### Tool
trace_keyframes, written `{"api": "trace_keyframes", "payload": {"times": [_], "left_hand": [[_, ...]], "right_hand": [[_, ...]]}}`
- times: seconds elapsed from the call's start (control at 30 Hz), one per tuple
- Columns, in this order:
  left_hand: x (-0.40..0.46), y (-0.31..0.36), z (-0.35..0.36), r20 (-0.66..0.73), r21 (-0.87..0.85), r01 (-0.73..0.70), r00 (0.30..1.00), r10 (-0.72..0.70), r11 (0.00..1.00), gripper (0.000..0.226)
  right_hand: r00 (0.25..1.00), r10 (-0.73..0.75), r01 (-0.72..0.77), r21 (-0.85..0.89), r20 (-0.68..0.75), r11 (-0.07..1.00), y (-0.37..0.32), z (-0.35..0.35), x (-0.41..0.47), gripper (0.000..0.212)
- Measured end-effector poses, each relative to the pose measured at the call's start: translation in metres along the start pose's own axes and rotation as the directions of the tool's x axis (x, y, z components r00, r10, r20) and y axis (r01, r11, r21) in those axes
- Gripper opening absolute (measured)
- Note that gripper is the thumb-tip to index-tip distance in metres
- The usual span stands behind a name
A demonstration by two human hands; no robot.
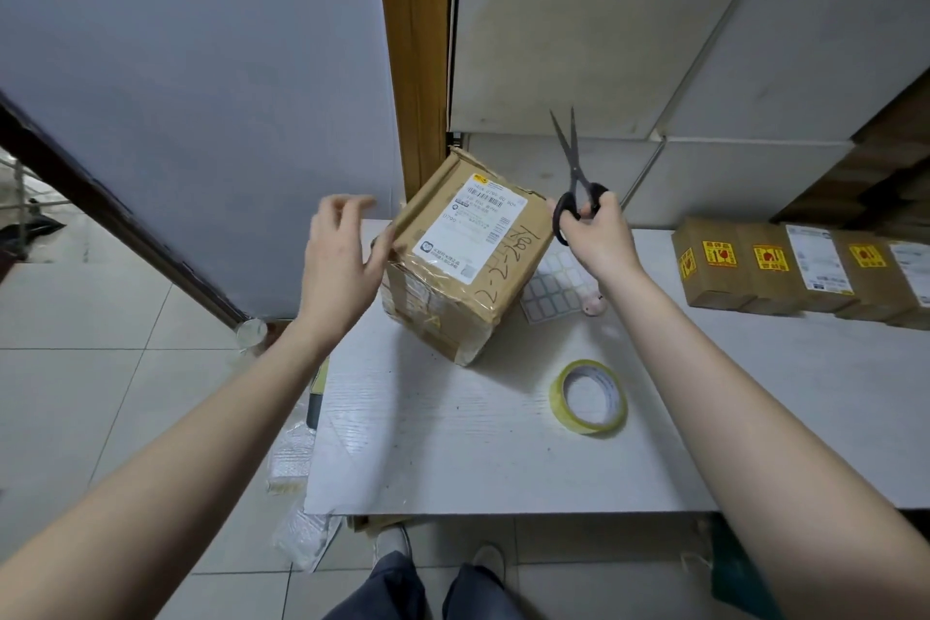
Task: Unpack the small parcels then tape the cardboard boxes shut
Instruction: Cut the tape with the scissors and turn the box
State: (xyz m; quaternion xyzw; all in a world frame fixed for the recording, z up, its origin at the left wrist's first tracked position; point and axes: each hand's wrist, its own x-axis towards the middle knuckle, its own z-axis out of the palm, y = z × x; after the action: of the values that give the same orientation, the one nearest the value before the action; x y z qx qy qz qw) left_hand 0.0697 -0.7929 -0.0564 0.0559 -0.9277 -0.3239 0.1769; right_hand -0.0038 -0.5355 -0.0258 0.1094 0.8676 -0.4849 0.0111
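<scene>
Head view, taped box (tilted) between grips, left hand open beside it, right hand gripping scissors

boxes 5 | tape roll 1 | scissors 1

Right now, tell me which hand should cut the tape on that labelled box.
The right hand: it already grips the scissors, blades pointing up, beside the taped cardboard box. The left hand is open at the box's left side, better placed to steady it.
</scene>
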Motion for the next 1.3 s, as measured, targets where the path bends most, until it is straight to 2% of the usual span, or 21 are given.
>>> {"api": "trace_keyframes", "payload": {"times": [0.03, 0.1, 0.13, 0.17, 0.23, 0.33, 0.47, 0.57, 0.67, 0.77, 0.87, 0.93, 1.0, 1.1, 1.13, 1.17, 1.23, 1.27, 1.3], "left_hand": [[0.006, 0.001, -0.001, 0.063, -0.018, 0.142, 0.988, -0.14, 0.99, 0.054], [0.017, 0.001, -0.003, 0.309, -0.045, 0.389, 0.881, -0.358, 0.92, 0.065], [0.019, 0.002, -0.004, 0.435, -0.069, 0.463, 0.811, -0.391, 0.883, 0.057], [0.019, 0.001, -0.003, 0.504, -0.095, 0.493, 0.773, -0.385, 0.865, 0.045], [0.017, 0.001, -0.002, 0.492, -0.119, 0.436, 0.806, -0.328, 0.892, 0.031], [0.006, -0.003, 0.0, 0.427, -0.084, 0.285, 0.876, -0.224, 0.955, 0.035], [-0.015, -0.014, -0.001, 0.431, -0.206, 0.204, 0.897, -0.098, 0.957, 0.025], [-0.027, -0.025, 0.006, 0.417, -0.321, 0.18, 0.908, -0.032, 0.93, 0.043], [-0.039, -0.036, 0.016, 0.471, -0.437, 0.273, 0.881, -0.041, 0.857, 0.059], [-0.055, -0.05, 0.026, 0.595, -0.344, 0.271, 0.804, -0.014, 0.899, 0.065], [-0.076, -0.057, 0.04, 0.679, -0.163, 0.216, 0.732, -0.049, 0.963, 0.063], [-0.089, -0.056, 0.053, 0.677, -0.077, 0.174, 0.732, -0.077, 0.982, 0.053], [-0.095, -0.051, 0.06, 0.643, -0.059, 0.174, 0.76, -0.096, 0.983, 0.049], [-0.086, -0.044, 0.054, 0.554, -0.053, 0.283, 0.806, -0.208, 0.958, 0.058], [-0.079, -0.042, 0.05, 0.526, -0.083, 0.348, 0.812, -0.255, 0.934, 0.054], [-0.072, -0.038, 0.045, 0.511, -0.164, 0.438, 0.804, -0.304, 0.884, 0.047], [-0.058, -0.027, 0.036, 0.552, -0.36, 0.624, 0.742, -0.381, 0.694, 0.038], [-0.052, -0.022, 0.033, 0.583, -0.406, 0.667, 0.715, -0.385, 0.625, 0.038], [-0.047, -0.016, 0.03, 0.609, -0.41, 0.664, 0.71, -0.354, 0.625, 0.039]], "right_hand": [[0.997, 0.066, -0.067, 0.024, 0.037, 0.997, 0.002, 0.003, 0.0, 0.034], [0.977, 0.172, -0.181, 0.065, 0.127, 0.981, 0.007, 0.01, -0.003, 0.032], [0.969, 0.193, -0.206, 0.075, 0.151, 0.976, 0.009, 0.013, -0.005, 0.03], [0.966, 0.203, -0.22, 0.094, 0.161, 0.971, 0.011, 0.016, -0.007, 0.027], [0.962, 0.218, -0.246, 0.178, 0.163, 0.953, 0.012, 0.022, -0.013, 0.02], [0.969, 0.203, -0.237, 0.283, 0.143, 0.93, 0.011, 0.024, -0.022, 0.022], [0.999, 0.043, -0.051, 0.295, 0.032, 0.954, 0.001, 0.019, -0.031, 0.024], [0.997, -0.067, 0.053, 0.37, 0.024, 0.928, -0.004, 0.013, -0.041, 0.02], [0.994, -0.037, -0.014, 0.439, 0.107, 0.898, 0.004, 0.012, -0.055, 0.02], [0.979, 0.144, -0.191, 0.407, 0.145, 0.893, 0.02, 0.014, -0.058, 0.038], [0.971, 0.202, -0.229, 0.255, 0.13, 0.939, 0.04, 0.019, -0.06, 0.035], [0.97, 0.181, -0.209, 0.171, 0.165, 0.963, 0.055, 0.027, -0.064, 0.034], [0.968, 0.145, -0.165, 0.081, 0.203, 0.983, 0.067, 0.035, -0.069, 0.035], [0.968, 0.146, -0.167, 0.095, 0.204, 0.981, 0.078, 0.041, -0.068, 0.032], [0.968, 0.157, -0.179, 0.102, 0.195, 0.979, 0.079, 0.041, -0.067, 0.031], [0.968, 0.165, -0.185, 0.096, 0.188, 0.978, 0.079, 0.042, -0.067, 0.031], [0.969, 0.155, -0.172, 0.076, 0.191, 0.982, 0.078, 0.043, -0.066, 0.03], [0.971, 0.141, -0.157, 0.067, 0.194, 0.985, 0.077, 0.044, -0.066, 0.029], [0.972, 0.129, -0.144, 0.065, 0.198, 0.987, 0.077, 0.044, -0.065, 0.029]]}}
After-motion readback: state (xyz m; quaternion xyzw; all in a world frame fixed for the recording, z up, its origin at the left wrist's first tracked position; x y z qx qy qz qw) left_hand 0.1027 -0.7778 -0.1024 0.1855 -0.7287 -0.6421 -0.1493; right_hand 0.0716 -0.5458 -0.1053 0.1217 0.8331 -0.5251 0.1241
